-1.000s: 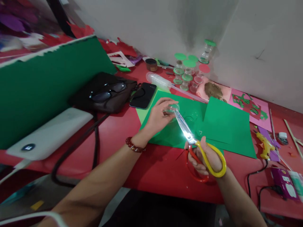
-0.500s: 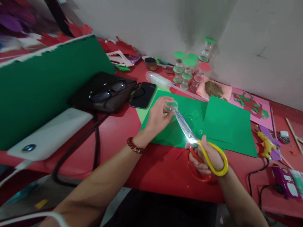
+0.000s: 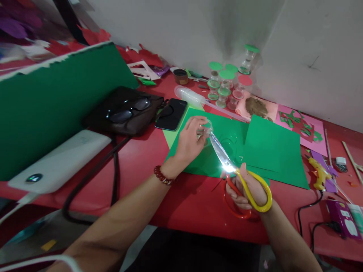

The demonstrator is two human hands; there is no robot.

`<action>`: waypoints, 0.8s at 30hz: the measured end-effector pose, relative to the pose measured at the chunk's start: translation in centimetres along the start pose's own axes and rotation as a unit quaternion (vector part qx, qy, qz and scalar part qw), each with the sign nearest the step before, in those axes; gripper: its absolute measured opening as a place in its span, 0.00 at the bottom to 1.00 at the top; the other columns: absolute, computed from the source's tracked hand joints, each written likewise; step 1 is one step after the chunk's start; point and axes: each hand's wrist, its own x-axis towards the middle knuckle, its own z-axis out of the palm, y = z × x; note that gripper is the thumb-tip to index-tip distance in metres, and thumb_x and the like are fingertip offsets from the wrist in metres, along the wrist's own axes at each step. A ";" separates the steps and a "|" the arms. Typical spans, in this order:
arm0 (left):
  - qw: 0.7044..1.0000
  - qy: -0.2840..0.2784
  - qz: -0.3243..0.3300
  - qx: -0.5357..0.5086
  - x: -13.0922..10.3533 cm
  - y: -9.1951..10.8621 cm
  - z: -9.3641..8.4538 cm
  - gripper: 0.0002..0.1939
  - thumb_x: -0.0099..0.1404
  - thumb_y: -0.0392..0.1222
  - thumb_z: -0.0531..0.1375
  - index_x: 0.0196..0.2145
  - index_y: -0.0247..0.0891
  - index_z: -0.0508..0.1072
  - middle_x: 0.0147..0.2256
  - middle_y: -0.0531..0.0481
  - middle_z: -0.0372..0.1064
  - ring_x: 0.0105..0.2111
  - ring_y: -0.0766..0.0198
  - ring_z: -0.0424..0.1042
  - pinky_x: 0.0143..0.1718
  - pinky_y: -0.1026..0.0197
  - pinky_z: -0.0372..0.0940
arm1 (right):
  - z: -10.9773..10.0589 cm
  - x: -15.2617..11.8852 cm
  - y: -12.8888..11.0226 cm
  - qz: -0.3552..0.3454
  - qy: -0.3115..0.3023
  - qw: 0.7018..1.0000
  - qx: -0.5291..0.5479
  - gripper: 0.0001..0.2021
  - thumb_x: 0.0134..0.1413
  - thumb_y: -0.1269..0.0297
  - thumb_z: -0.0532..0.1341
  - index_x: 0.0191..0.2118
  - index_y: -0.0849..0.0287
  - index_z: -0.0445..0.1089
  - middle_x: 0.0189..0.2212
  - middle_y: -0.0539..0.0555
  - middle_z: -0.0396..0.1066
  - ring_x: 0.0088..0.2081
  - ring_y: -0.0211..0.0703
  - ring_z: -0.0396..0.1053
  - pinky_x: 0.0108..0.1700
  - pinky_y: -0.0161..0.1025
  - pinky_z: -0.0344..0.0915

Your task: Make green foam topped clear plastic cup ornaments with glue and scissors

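Since a second ago, the left hand (image 3: 191,138) and the clear piece (image 3: 209,126) in it have shifted slightly, and the piece's rim sits at a different angle; the scissors (image 3: 219,151) in the right hand (image 3: 242,192) have barely moved. The left hand's grip is pinching the clear piece between thumb and fingers, above the green paper (image 3: 195,162) on the red table (image 3: 193,200); a dark red bracelet (image 3: 163,175) circles that wrist. The right hand's grip is closed around the handles, one loop yellow and one red; the blades are nearly together and point away from the person, their tips at the clear piece's edge, though whether they touch it cannot be told.

Beyond the left hand lie a phone (image 3: 171,114), dark and flat, and a stack of cups (image 3: 190,95) on its side; further left, glasses (image 3: 129,111) rest on a black bag (image 3: 141,124), with a white power bank (image 3: 61,162) nearer the person. Near the wall (image 3: 181,30) stand clear hourglass shapes (image 3: 214,90) topped with green or red discs; a brown heap (image 3: 256,107) sits on pink paper (image 3: 272,112) beside them; at the right lies a yellow glue gun (image 3: 320,177).
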 end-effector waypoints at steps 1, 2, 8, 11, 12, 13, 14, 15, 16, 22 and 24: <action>1.000 -0.002 -0.007 -0.015 0.0 -0.1 0.1 0.14 0.65 0.38 0.65 0.48 0.41 0.71 0.54 0.45 0.71 0.39 0.64 0.79 0.38 0.60 0.78 | 0.0 0.0 0.0 -0.003 0.003 1.000 -0.001 0.41 0.55 0.21 0.54 0.54 0.56 0.65 0.22 0.41 0.63 0.13 0.25 0.44 0.12 0.26 0.48; 0.999 -0.004 -0.012 -0.032 0.0 -0.1 0.2 0.15 0.65 0.38 0.66 0.48 0.41 0.71 0.54 0.44 0.71 0.39 0.63 0.79 0.38 0.60 0.78 | 0.1 0.0 0.0 -0.006 0.007 1.000 -0.001 0.41 0.55 0.21 0.54 0.54 0.56 0.65 0.22 0.41 0.63 0.13 0.25 0.44 0.12 0.26 0.48; 0.999 0.012 -0.014 -0.036 0.1 0.2 0.1 0.15 0.63 0.41 0.70 0.46 0.42 0.72 0.52 0.46 0.72 0.37 0.65 0.78 0.36 0.61 0.77 | 0.1 0.1 0.0 -0.022 0.014 1.000 -0.003 0.41 0.54 0.20 0.54 0.51 0.56 0.66 0.22 0.41 0.62 0.13 0.25 0.43 0.11 0.26 0.47; 0.999 0.021 -0.014 -0.035 0.3 0.3 -0.1 0.15 0.62 0.41 0.71 0.44 0.41 0.74 0.51 0.46 0.73 0.36 0.66 0.77 0.36 0.62 0.76 | 0.3 0.1 -0.1 -0.036 0.025 0.999 -0.021 0.42 0.54 0.20 0.54 0.52 0.57 0.66 0.20 0.40 0.61 0.12 0.25 0.43 0.10 0.26 0.48; 0.998 0.017 -0.018 -0.052 0.4 0.2 -0.1 0.16 0.61 0.41 0.72 0.44 0.41 0.74 0.52 0.46 0.73 0.34 0.67 0.77 0.35 0.62 0.76 | 0.4 0.1 -0.1 -0.041 0.029 0.998 -0.029 0.42 0.54 0.21 0.54 0.53 0.57 0.65 0.20 0.40 0.62 0.12 0.25 0.43 0.10 0.26 0.48; 0.997 0.011 -0.023 -0.073 0.4 0.2 -0.2 0.16 0.60 0.41 0.72 0.44 0.41 0.74 0.52 0.46 0.73 0.33 0.68 0.76 0.35 0.62 0.76 | 0.5 0.1 -0.1 -0.046 0.034 0.998 -0.035 0.42 0.55 0.21 0.54 0.54 0.57 0.65 0.20 0.40 0.62 0.11 0.25 0.42 0.10 0.26 0.49; 0.995 0.003 -0.029 -0.094 0.5 0.1 -0.2 0.17 0.59 0.40 0.73 0.44 0.41 0.74 0.52 0.46 0.73 0.32 0.68 0.76 0.35 0.62 0.75 | 0.6 0.0 -0.1 -0.050 0.038 0.997 -0.041 0.42 0.55 0.21 0.54 0.55 0.57 0.65 0.20 0.40 0.62 0.11 0.25 0.42 0.10 0.27 0.49; 0.993 -0.005 -0.037 -0.114 0.6 0.1 -0.3 0.18 0.58 0.39 0.73 0.44 0.41 0.75 0.52 0.46 0.73 0.32 0.69 0.76 0.34 0.63 0.75 | 0.7 0.0 -0.1 -0.052 0.042 0.997 -0.047 0.43 0.55 0.21 0.54 0.55 0.57 0.65 0.19 0.40 0.62 0.11 0.26 0.43 0.10 0.27 0.50; 0.990 -0.012 -0.047 -0.132 0.6 0.2 -0.4 0.18 0.57 0.38 0.73 0.44 0.41 0.75 0.52 0.46 0.73 0.32 0.69 0.76 0.34 0.63 0.74 | 0.7 -0.1 -0.1 -0.052 0.045 0.996 -0.052 0.43 0.54 0.20 0.54 0.56 0.57 0.64 0.19 0.39 0.62 0.10 0.26 0.43 0.09 0.27 0.50; 0.965 -0.039 -0.127 -0.225 1.2 1.5 -0.9 0.20 0.52 0.37 0.75 0.42 0.40 0.77 0.51 0.44 0.73 0.36 0.65 0.76 0.33 0.63 0.74 | 0.7 -0.2 -0.1 -0.057 0.066 0.993 -0.073 0.45 0.51 0.19 0.55 0.53 0.59 0.66 0.17 0.39 0.62 0.09 0.27 0.45 0.09 0.27 0.51; 0.957 -0.036 -0.144 -0.250 1.3 1.9 -1.0 0.20 0.50 0.35 0.76 0.40 0.40 0.77 0.50 0.44 0.74 0.41 0.61 0.77 0.36 0.63 0.75 | 0.8 -0.3 -0.1 -0.061 0.073 0.992 -0.078 0.44 0.51 0.20 0.56 0.52 0.59 0.67 0.17 0.39 0.62 0.09 0.27 0.46 0.09 0.27 0.51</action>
